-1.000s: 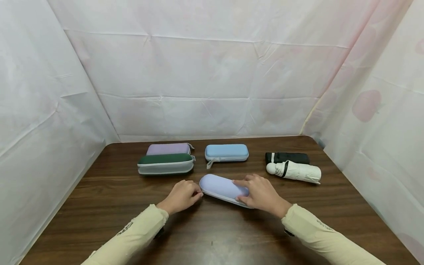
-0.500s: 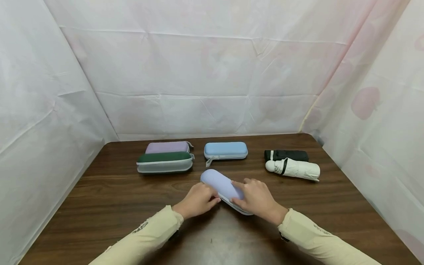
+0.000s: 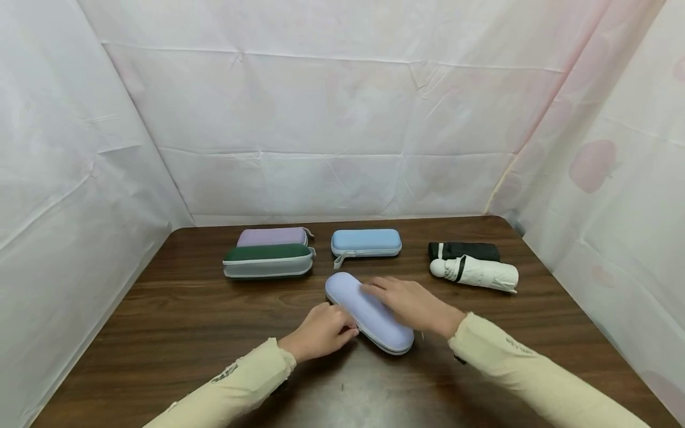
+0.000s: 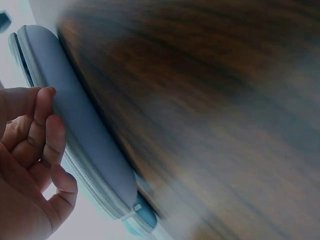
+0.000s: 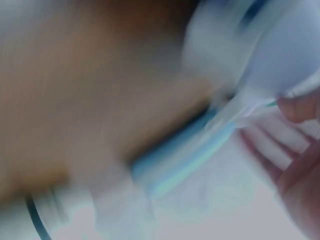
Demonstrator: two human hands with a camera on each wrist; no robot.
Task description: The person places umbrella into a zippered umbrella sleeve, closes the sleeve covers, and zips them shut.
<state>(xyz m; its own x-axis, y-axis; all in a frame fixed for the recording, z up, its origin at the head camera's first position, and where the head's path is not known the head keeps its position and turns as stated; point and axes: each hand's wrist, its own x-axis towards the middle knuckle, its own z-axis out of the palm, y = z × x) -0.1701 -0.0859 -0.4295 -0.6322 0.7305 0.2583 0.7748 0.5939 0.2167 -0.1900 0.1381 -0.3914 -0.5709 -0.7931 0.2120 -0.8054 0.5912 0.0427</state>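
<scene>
A lavender zip-up glasses case point(image 3: 377, 324) lies slantwise on the table, its near end toward the right. At the case's near-left edge, my left hand point(image 3: 323, 330) pinches the zipper between thumb and curled fingers. In the left wrist view a dark gap point(image 4: 24, 57) parts the zipper's two tracks beyond the fingertips, while the tracks run close together toward the other end. My right hand point(image 3: 409, 303) rests over the case's far-right side with fingers extended; its thumb is hidden in the head view. The right wrist view is blurred, with the thumb point(image 5: 300, 107) against the case.
A purple case point(image 3: 272, 236) and a green-and-grey case point(image 3: 267, 261) lie at the back left. Behind the lavender case is a blue case point(image 3: 366, 241) with a strap. A black folded umbrella point(image 3: 471, 251) and a white one point(image 3: 487, 273) lie to the right.
My left hand has slid rightward along the case's near edge. The case has turned, its near end swinging toward me. My right hand has shifted from its near end to the far-right side.
</scene>
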